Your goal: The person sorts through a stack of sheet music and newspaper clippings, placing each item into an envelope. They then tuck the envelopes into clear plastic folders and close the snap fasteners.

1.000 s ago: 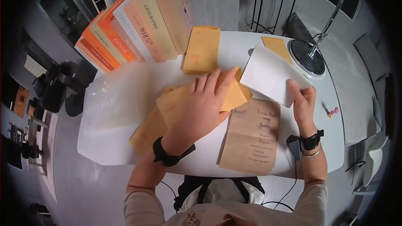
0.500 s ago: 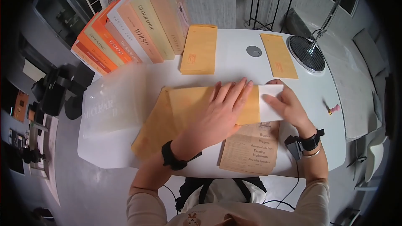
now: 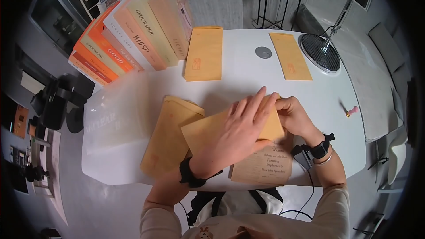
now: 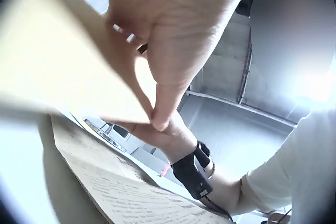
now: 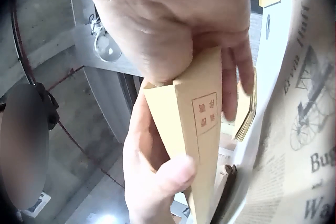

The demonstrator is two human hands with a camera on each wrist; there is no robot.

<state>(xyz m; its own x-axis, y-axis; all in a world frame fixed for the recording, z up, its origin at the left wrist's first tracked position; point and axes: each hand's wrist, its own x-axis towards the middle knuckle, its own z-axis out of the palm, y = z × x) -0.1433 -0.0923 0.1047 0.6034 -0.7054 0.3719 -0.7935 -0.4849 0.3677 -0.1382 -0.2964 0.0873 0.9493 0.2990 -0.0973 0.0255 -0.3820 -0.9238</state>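
A yellow paper envelope (image 3: 201, 133) is raised at a tilt over the front of the table. My left hand (image 3: 237, 135) grips it, fingers laid across the top and thumb along the lower edge. At the envelope's right end is my right hand (image 3: 295, 116), curled around the mouth. In the right wrist view, its thumb dips into the opening of the envelope (image 5: 205, 113), which bears a red stamp, while its fingers lie along the outside. The white paper is hidden. An old printed sheet (image 3: 261, 168) headed with a wagon picture lies underneath.
More envelopes (image 3: 166, 141) lie left of my left hand, beside a translucent plastic bag (image 3: 117, 115). A row of books (image 3: 146, 31) stands at the back left. Farther back are an envelope stack (image 3: 203, 55), a single envelope (image 3: 291, 57) and a lamp base (image 3: 319, 53).
The white paper, first held by my right hand, went into the envelope and is out of sight. The envelope has been lifted and tilted, and my right hand now grips its mouth.
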